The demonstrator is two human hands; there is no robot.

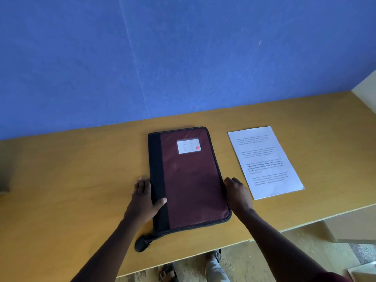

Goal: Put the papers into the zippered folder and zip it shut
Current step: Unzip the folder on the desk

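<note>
Folder position: the zippered folder lies flat and closed on the wooden table, directly in front of me, label window at the far end.
Folder long axis: runs away from me, tilted slightly so the near end sits a little to my right of the far end. Black spine strip on my left, zippered edge on my right and along the near end.
Zip pull: a dark tab trails off the folder's near left corner onto the table, just below my left wrist. Judged to be the zip's end point; whether the zip is fully closed I cannot tell.
Papers: the printed papers lie flat on the table to my right of the folder, apart from it, long axis roughly parallel to the folder's.
Left hand: my left hand grips the spine edge, thumb on top of the black strip, fingers down the side onto the table.
Right hand: my right hand rests against the zippered edge, fingers curled over the rim; how firmly it pinches I cannot tell.
Nearer hand: right hand is nearer the papers, left hand nearer the zip pull.
Finding: folder must be unzipped before loading, so the pull by my left hand comes first.
Status: no paper in yet.
</note>
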